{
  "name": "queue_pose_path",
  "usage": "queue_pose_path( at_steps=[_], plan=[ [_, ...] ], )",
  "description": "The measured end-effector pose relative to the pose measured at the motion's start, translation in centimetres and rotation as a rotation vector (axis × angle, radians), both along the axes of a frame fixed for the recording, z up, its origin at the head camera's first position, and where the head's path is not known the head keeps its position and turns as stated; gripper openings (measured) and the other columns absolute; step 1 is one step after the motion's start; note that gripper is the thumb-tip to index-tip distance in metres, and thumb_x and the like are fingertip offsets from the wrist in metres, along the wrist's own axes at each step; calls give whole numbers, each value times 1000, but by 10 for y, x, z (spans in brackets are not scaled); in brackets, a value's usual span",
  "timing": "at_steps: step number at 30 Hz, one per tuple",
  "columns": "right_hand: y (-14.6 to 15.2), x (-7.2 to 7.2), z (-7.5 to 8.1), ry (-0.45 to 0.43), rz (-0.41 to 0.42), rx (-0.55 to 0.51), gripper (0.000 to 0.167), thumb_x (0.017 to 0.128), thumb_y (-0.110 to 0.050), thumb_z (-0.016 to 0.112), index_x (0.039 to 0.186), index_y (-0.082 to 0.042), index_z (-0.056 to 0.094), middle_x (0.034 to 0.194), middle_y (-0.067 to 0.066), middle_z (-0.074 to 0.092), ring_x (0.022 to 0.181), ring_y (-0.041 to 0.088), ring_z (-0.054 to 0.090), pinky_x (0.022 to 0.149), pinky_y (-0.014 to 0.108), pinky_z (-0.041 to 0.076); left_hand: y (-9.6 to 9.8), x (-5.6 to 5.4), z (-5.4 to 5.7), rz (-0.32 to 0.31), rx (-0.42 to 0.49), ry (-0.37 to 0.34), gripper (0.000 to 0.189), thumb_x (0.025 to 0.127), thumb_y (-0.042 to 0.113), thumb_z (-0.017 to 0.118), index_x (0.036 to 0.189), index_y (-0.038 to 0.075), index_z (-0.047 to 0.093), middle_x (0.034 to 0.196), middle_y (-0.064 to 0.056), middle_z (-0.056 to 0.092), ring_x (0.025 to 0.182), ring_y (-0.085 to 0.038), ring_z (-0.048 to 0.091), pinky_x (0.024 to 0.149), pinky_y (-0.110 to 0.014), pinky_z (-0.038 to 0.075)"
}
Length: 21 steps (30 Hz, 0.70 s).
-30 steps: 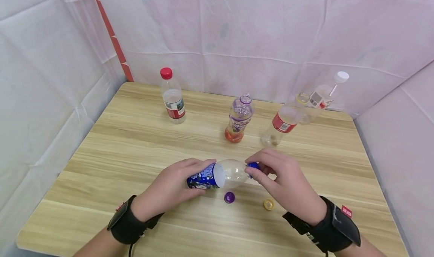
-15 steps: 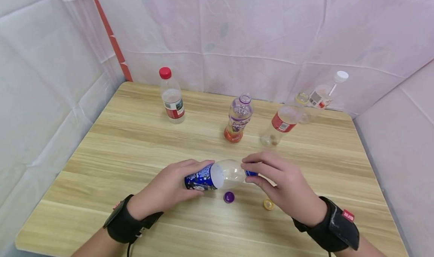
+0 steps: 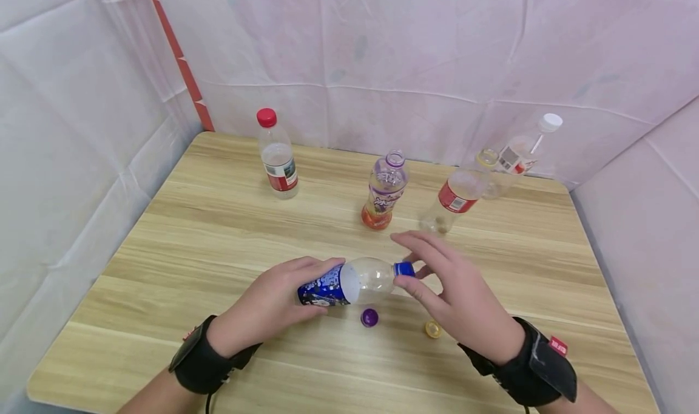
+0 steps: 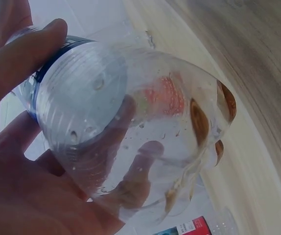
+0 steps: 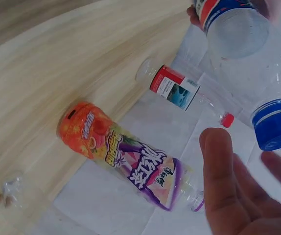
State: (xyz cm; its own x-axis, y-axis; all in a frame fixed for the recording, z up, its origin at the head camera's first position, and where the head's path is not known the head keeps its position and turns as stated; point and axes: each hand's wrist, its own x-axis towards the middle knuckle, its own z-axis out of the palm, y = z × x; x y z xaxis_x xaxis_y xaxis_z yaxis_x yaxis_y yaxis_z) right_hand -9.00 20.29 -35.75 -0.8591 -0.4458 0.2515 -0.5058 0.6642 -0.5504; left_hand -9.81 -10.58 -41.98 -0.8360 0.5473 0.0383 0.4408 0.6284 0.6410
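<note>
My left hand [image 3: 284, 289] grips a clear plastic bottle [image 3: 371, 278] round its blue label, holding it on its side with the neck to the right. Its lobed base [image 4: 199, 122] faces the left wrist view, with fingers showing through the plastic. A blue cap [image 3: 404, 269] sits on the bottle's neck. My right hand [image 3: 453, 280] is spread around that cap, thumb tip at its near side and forefinger raised off it. In the right wrist view the blue cap [image 5: 275, 125] shows whole, with loosely bent fingers [image 5: 218, 161] beside it.
A purple cap [image 3: 369, 318] and a yellow cap [image 3: 433, 329] lie near the hands. Behind stand a red-capped bottle [image 3: 280, 165], an uncapped purple-necked bottle [image 3: 384, 189], a red-labelled bottle [image 3: 457, 198] with a yellow neck ring, and a white-capped bottle [image 3: 516, 159].
The right hand's fingers closed over the blue cap half a second ago; now they have spread and the forefinger has lifted away, uncovering the cap. The left hand and bottle have barely moved.
</note>
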Motion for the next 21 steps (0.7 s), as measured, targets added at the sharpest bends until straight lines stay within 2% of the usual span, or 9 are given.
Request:
queue_pose_path(
  at_steps=[2,5,8,11,16,21],
  plan=[
    [-1,-1,1,-51,-43,-8,40,100,-25,73,139,-20,65,124,-7,68,95,4,65,77,24,61,1,0,0,3,-8,22,86,84,27,91,155,44,46,135,8,67,121,-12,66,103,-40,57],
    [-1,-1,1,-79,-75,-7,22,102,-27,70,123,-22,73,102,-12,70,83,3,62,70,23,57,2,0,0,8,-15,43,85,83,27,91,155,42,48,134,8,67,120,-12,66,103,-39,58],
    [-1,-2,0,-71,-66,-14,12,100,-25,73,112,-23,76,92,-15,67,78,3,60,67,22,55,2,0,1,11,-16,46,85,83,27,91,155,40,49,133,8,67,119,-11,66,102,-39,58],
    [-1,-2,0,-51,-35,-24,14,97,-22,77,110,-23,75,94,-17,67,79,2,60,68,22,57,2,0,1,14,-14,35,85,83,26,91,155,40,49,132,8,67,119,-11,66,103,-39,58],
    [2,-2,0,-6,50,-50,25,91,-13,83,114,-20,75,109,-14,69,91,2,64,75,22,61,1,0,1,20,-8,11,86,83,26,91,154,45,48,132,9,67,120,-11,65,103,-40,57],
    [4,-2,-2,54,123,-57,34,86,-7,86,116,-18,74,120,-9,68,100,3,66,82,18,60,0,0,0,26,-4,-1,87,83,26,91,155,47,46,132,9,66,119,-11,65,103,-40,57]
  ],
)
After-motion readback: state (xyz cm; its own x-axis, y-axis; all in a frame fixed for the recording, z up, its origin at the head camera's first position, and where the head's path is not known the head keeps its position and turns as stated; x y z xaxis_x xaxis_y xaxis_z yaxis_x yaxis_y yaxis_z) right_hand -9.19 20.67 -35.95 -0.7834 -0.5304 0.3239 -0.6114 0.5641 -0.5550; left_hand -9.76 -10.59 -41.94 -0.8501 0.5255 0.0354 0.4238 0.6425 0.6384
